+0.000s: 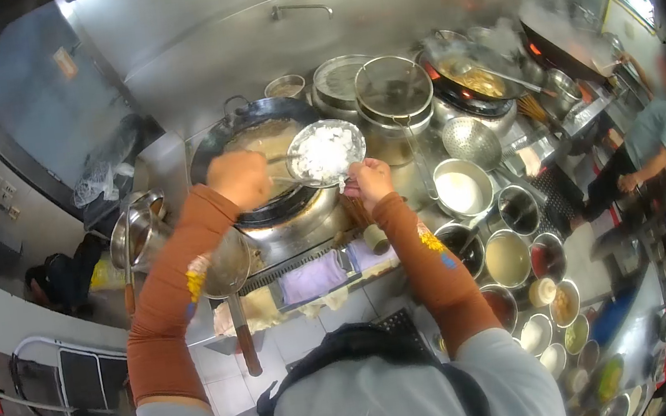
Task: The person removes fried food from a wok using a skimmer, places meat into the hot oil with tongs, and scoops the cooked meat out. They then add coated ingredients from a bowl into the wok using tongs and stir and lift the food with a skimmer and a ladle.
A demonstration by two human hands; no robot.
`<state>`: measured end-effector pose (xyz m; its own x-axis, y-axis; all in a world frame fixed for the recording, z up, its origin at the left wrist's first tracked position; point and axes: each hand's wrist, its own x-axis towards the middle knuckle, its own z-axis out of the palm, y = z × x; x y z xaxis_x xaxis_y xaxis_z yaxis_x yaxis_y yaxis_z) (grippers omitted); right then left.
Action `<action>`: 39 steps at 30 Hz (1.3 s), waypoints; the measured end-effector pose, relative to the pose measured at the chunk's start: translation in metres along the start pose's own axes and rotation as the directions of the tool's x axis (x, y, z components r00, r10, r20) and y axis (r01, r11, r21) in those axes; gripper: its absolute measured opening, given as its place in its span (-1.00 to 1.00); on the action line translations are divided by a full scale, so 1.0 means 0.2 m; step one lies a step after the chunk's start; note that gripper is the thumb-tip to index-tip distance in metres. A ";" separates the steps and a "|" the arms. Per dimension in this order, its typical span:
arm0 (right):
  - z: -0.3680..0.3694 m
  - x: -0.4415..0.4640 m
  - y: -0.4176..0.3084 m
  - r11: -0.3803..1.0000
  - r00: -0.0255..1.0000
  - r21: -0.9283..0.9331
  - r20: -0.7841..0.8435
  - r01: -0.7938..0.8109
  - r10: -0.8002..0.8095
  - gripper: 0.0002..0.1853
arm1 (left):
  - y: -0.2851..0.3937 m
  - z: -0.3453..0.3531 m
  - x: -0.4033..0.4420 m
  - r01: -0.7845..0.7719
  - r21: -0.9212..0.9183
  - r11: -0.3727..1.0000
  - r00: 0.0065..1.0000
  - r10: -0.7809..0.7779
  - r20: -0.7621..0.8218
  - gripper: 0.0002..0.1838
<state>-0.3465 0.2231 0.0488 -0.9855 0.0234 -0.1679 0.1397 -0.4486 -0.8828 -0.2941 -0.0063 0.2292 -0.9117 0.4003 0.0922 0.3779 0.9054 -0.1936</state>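
My left hand [238, 178] is closed in a fist over the near side of a black wok [211, 144] that holds cloudy brownish liquid. Two thin rods run from the fist toward a round metal dish [311, 129]; I cannot tell whether they are its handle or separate sticks. White pieces of food [327, 153] fill the dish, tilted over the wok's right side. My right hand [369, 180] pinches the dish's lower right rim, fingers touching some white bits. Below my left forearm lies a ladle-like strainer [227, 264] with a wooden handle.
A round mesh strainer [393, 86] rests on a pot right of the wok. Farther right, another wok [471, 76] holds food beside visible flame. Several seasoning pots, including a pale yellow one [508, 259], stand near my right arm. A co-worker [651, 132] stands at right.
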 end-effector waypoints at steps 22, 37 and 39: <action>-0.01 0.00 0.04 0.997 0.998 0.049 -0.014 -0.057 0.058 -0.92 | -0.38 0.04 0.17 0.244 0.012 0.970 0.952 -0.237 -0.193 -0.75; 0.04 -0.06 0.03 1.000 0.999 -0.012 0.032 -0.016 0.016 -0.98 | -0.19 0.14 0.01 0.102 -0.015 0.995 0.995 -0.102 0.002 -0.72; 0.02 -0.05 0.06 1.000 0.999 0.004 0.033 -0.020 0.020 -0.98 | -0.25 0.11 0.01 0.106 -0.020 0.994 0.986 -0.107 -0.125 -0.75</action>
<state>-0.3356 0.2143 0.0413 -0.9852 -0.0147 -0.1709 0.1590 -0.4522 -0.8776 -0.3183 -0.0539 0.2183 -0.9197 0.3152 0.2341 0.2825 0.9453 -0.1630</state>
